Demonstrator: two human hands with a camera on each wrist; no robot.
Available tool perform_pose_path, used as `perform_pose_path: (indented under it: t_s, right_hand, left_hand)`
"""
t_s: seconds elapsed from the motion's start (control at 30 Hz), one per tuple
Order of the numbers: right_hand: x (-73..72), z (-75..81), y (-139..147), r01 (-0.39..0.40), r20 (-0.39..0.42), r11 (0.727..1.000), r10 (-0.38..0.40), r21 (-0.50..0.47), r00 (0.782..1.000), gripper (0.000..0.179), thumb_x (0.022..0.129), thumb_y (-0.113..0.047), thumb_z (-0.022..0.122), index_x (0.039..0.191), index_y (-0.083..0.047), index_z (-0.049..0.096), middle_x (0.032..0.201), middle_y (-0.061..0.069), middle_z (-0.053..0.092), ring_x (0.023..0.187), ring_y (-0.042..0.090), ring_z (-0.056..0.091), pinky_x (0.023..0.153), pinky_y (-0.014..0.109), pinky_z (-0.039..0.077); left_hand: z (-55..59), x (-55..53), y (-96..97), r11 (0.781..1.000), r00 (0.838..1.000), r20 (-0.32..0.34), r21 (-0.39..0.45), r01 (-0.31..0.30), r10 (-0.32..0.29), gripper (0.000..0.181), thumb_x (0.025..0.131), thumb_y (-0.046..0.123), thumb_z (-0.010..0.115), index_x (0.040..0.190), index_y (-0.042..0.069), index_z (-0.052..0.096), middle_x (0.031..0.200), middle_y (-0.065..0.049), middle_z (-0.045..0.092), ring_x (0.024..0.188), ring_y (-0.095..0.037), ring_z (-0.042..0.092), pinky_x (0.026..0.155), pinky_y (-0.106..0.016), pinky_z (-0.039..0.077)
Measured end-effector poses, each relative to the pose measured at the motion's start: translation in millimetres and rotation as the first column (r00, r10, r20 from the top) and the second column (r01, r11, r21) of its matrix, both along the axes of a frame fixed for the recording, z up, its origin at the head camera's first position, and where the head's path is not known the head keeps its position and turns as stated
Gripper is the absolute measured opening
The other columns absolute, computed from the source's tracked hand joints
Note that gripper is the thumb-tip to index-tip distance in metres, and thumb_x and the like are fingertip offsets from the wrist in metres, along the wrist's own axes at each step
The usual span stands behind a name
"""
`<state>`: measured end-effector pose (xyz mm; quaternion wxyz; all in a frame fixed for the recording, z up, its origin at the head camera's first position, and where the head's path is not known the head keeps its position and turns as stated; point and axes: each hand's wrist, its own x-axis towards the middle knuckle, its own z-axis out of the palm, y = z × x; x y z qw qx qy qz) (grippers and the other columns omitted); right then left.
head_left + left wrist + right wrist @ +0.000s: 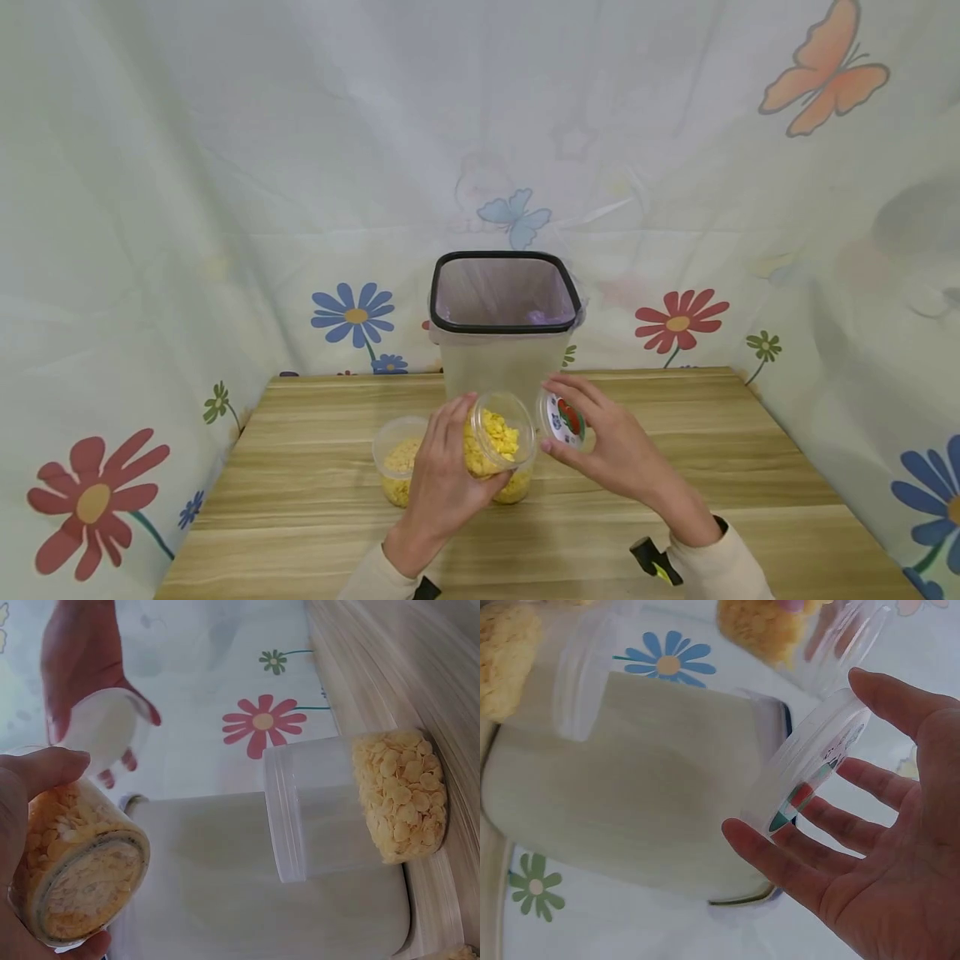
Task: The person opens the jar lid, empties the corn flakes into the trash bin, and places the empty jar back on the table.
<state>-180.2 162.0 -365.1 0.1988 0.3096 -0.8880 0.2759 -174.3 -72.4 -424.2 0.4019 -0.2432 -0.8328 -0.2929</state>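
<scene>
Two hands are at work above a wooden surface [315, 467], and both are occupied. The left hand [447, 479] has its fingers and thumb clamped round the side of a clear jar [501, 437] of yellow flakes; the jar is raised and tilted, its uncovered mouth turned toward the fingers of the right hand [611, 446]. Those right fingers are spread but engaged, thumb and fingertips gripping a round lid [564, 419] by its edge, with the printed face, showing red and green, toward the palm. Lid and jar mouth lie just beside each other, between the two sets of fingers; whether the edges touch cannot be determined. To the left of the left fingers stands an upright container [400, 462], partly filled with yellow flakes. Below the gripped jar, and mostly hidden by it in the head view, stands a second container [513, 490], also with yellow flakes. Beyond both sets of fingers is a pale bin [495, 358] with a black rim [510, 329] and a translucent liner [487, 287]. Farther from the fingers, behind the bin, hangs a pale backdrop [360, 167] printed with flowers and butterflies.
</scene>
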Motion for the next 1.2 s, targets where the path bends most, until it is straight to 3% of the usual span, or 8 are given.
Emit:
perform_pose_path:
  t_s: [0.5,0.9,1.2]
  right_hand:
    - [-23.9,-31.8,17,0.080,0.078,0.996,-0.083,0.048,0.994,0.065,0.080,-0.028,0.081,0.137,-0.013,0.055,0.139,0.010,0.054,0.112,0.029,0.062,0.088,0.047,0.055]
    - [-46.0,-64.2,27,0.183,0.185,0.972,-0.209,0.150,0.960,0.066,0.081,-0.033,0.080,0.139,-0.014,0.054,0.139,0.015,0.053,0.114,0.034,0.057,0.091,0.052,0.053]
    - [-64.9,-88.9,32,0.192,0.191,0.952,-0.240,0.238,0.952,0.063,0.082,-0.030,0.079,0.136,-0.007,0.055,0.135,0.021,0.054,0.114,0.038,0.057,0.089,0.052,0.051]
  left_hand:
    - [-2.4,-0.8,-1.6,1.000,1.000,0.014,0.010,0.008,-0.008,0.107,0.054,0.038,0.094,0.142,0.004,0.043,0.134,-0.011,0.055,0.120,-0.026,0.054,0.102,-0.040,0.049]
    - [-7.7,-1.2,-1.8,1.000,0.999,0.033,0.010,0.007,-0.007,0.107,0.053,0.038,0.095,0.141,0.003,0.044,0.134,-0.011,0.055,0.121,-0.026,0.054,0.102,-0.041,0.050]
    - [-9.8,-1.9,-1.7,1.000,0.999,0.032,0.004,0.003,-0.003,0.107,0.053,0.038,0.095,0.140,0.003,0.044,0.134,-0.011,0.055,0.121,-0.027,0.054,0.101,-0.042,0.050]
